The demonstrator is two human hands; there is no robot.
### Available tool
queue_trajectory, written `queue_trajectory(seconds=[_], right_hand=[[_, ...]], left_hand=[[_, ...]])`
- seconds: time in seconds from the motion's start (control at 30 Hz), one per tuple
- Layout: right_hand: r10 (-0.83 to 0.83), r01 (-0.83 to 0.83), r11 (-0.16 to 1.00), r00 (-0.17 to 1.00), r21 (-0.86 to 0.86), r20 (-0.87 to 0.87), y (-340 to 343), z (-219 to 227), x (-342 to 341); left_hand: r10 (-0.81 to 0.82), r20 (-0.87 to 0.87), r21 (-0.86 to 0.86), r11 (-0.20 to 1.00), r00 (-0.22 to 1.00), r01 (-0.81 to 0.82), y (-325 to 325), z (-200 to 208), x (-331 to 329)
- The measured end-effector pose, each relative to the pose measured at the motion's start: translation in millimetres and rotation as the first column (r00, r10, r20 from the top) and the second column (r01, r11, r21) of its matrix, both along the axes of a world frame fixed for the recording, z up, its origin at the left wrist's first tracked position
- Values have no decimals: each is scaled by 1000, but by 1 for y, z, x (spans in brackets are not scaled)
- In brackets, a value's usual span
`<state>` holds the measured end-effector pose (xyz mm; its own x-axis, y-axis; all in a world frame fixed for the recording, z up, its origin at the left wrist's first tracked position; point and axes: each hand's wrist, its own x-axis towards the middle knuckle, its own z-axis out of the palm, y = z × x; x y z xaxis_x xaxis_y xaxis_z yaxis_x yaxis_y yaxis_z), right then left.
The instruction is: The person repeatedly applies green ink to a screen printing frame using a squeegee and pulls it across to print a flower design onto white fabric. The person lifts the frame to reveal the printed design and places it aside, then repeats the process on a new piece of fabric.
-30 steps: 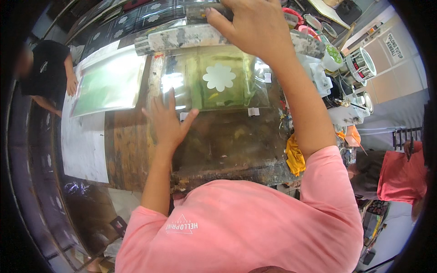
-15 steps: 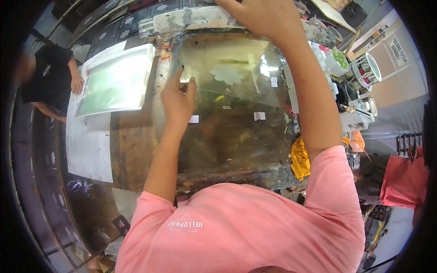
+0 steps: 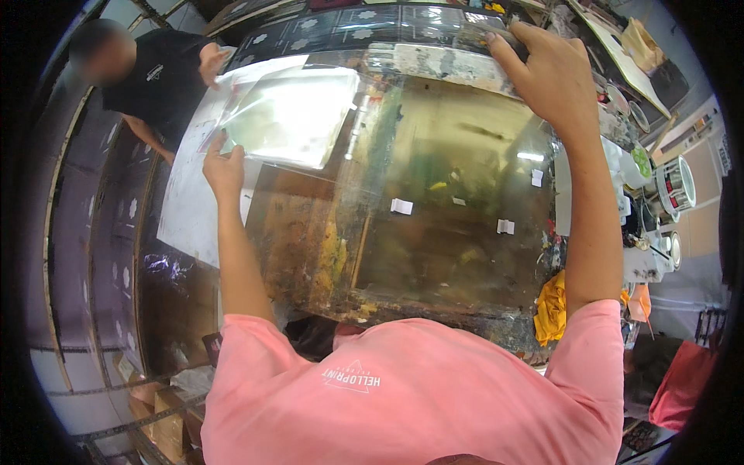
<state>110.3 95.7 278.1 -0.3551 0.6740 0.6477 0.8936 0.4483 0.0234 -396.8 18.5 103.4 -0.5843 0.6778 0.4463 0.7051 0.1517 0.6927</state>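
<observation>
My left hand (image 3: 225, 167) is closed in a pinch on the near-left part of a clear plastic sheet (image 3: 298, 177). This thin sheet lies partly over a stack of clear, shiny sheets (image 3: 298, 116) at the left of the table, and its see-through edge is hard to follow. My right hand (image 3: 546, 74) is raised near the far right of the table, beside a paint-stained whitish bar (image 3: 449, 68). Its thumb and fingers are bent but apart, and I see nothing held. Between my arms lies a glossy brownish board (image 3: 457, 256) with several small white tabs on it.
A person in a black shirt (image 3: 167, 74) stands at the far left, by white paper (image 3: 190, 209) under the stack. At right are an orange-yellow cloth (image 3: 551, 310), a white tub (image 3: 676, 186) and other containers. Dark sheets with pale flower shapes (image 3: 310, 31) lie beyond the table.
My left hand has moved left from the board to the stack, taking the clear sheet with it. The white flower shape no longer shows over the board. My view has shifted too.
</observation>
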Motion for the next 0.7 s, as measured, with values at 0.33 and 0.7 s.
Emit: queue_trajectory(seconds=[0.33,0.7], right_hand=[[-19,19,999,1000,34,9,2,-9,3],[0,0,999,1000,48,0,11,-10,6]], left_hand=[[459,-609,45,834,646,-550,-11,-33,-19],[-353,-719,-417,908,598,35,-7,-37,82]])
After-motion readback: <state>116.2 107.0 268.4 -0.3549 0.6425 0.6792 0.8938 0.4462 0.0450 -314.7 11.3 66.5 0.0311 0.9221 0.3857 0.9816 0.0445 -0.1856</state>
